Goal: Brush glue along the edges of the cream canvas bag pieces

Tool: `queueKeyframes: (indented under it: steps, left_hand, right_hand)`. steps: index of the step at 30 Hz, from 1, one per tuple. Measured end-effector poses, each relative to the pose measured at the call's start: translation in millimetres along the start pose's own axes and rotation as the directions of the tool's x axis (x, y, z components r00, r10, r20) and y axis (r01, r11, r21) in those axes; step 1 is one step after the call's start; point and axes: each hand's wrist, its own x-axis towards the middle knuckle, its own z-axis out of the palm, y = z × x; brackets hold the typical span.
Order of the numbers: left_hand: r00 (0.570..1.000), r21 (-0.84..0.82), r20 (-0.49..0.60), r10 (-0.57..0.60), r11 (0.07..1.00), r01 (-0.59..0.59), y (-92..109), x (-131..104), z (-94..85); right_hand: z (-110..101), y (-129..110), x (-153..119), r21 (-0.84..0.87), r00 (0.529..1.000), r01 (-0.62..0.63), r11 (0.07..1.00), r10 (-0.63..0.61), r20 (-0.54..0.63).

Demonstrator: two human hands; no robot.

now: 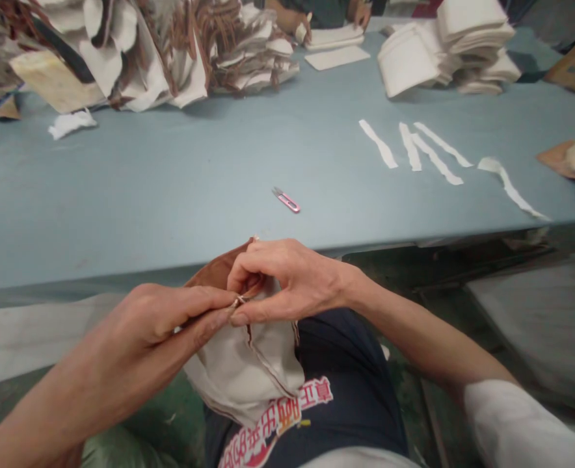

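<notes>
Pouch (pixel 248 364): beige fabric piece with brown trim, held in the lap below the table edge, hanging down from the grip onto the dark shorts (pixel 356 383). A brown flap of it stands up just behind the fingers.

Left hand (pixel 155 331): thumb and forefinger pressed together, pinching the pouch's top edge at a small metal part, likely a zipper pull; too small to confirm.

Right hand (pixel 287 283): fingers curled, tips pinching the same spot from the opposite side. Fingertips of both hands meet at the pinch point.

Beyond the grip, on the table (pixel 146 188): pink snips (pixel 286 199), lying flat, apart from both hands. Further out and right of the grip: white strips (pixel 414 149), laid side by side, one curled strip more to the right. Far right: stack of white pieces (pixel 443 52). Far left: heap of beige-and-brown pieces (pixel 146 52), with a crumpled white scrap (pixel 71 123) beside it.

Far side of table: another person's hands (pixel 307 23) on a small white stack.
</notes>
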Motion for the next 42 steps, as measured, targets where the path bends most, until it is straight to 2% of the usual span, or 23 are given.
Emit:
queueKeyframes:
  steps: [3,4,10,14,17,19,22,25,28,31,36,40,42]
  left_hand:
    - [0.983,0.092,0.154,0.101,0.989,-0.116,2.2,-0.4,-4.8]
    - [0.982,0.122,0.149,0.115,0.983,-0.134,3.4,-0.2,-5.5]
    - [0.985,0.267,0.021,0.169,0.949,-0.169,4.0,-1.4,3.1]
    - [0.964,0.29,-0.158,0.213,0.943,-0.161,2.2,0.7,13.3]
    - [0.936,0.177,-0.328,0.127,0.982,-0.071,-2.8,3.0,21.7]
    - [0.927,0.044,-0.375,0.024,0.999,-0.008,-9.2,3.3,26.9]
    - [0.93,-0.149,-0.354,-0.096,0.988,0.045,-21.2,1.6,32.7]
    - [0.934,-0.312,-0.315,-0.17,0.948,0.067,-31.1,-0.7,35.8]
    - [0.939,-0.431,-0.277,-0.203,0.9,0.067,-34.0,-2.1,35.8]
    - [0.948,-0.446,-0.257,-0.185,0.893,0.054,-30.4,-3.6,34.1]
    - [0.965,-0.379,-0.224,-0.132,0.925,0.039,-24.8,-6.2,33.5]
    - [0.962,-0.335,-0.265,-0.073,0.942,-0.021,-22.4,-6.6,33.7]
    - [0.97,-0.361,-0.24,-0.045,0.931,-0.046,-20.6,-6.1,32.5]
  right_hand:
    - [4.1,-0.3,-1.2,-0.001,0.999,-0.052,0.999,0.052,0.007]
    - [5.1,-1.1,-1.9,0.0,0.998,-0.066,0.998,0.066,0.004]
    - [12.4,-9.4,-7.2,0.061,0.99,-0.123,0.991,0.126,-0.057]
    - [26.1,-10.1,-5.4,0.239,0.972,-0.156,0.958,0.192,-0.136]
    - [39.3,-5.7,-2.4,0.345,0.938,-0.152,0.926,0.246,-0.245]
    - [45.9,-2.7,-1.2,0.358,0.917,-0.169,0.918,0.28,-0.284]
    - [49.9,-1.4,-0.2,0.392,0.913,-0.182,0.902,0.303,-0.272]
    - [49.4,-4.8,2.3,0.512,0.917,-0.178,0.84,0.33,-0.222]
    - [48.8,-9.7,5.9,0.642,0.911,-0.195,0.741,0.379,-0.161]
    - [49.4,-11.4,7.7,0.706,0.907,-0.221,0.673,0.408,-0.105]
    - [49.2,-9.7,7.1,0.67,0.924,-0.25,0.699,0.38,-0.051]
    - [43.7,-15.9,5.9,0.447,0.897,-0.345,0.825,0.43,-0.1]
    - [39.1,-20.2,3.9,0.328,0.903,-0.331,0.885,0.398,-0.161]
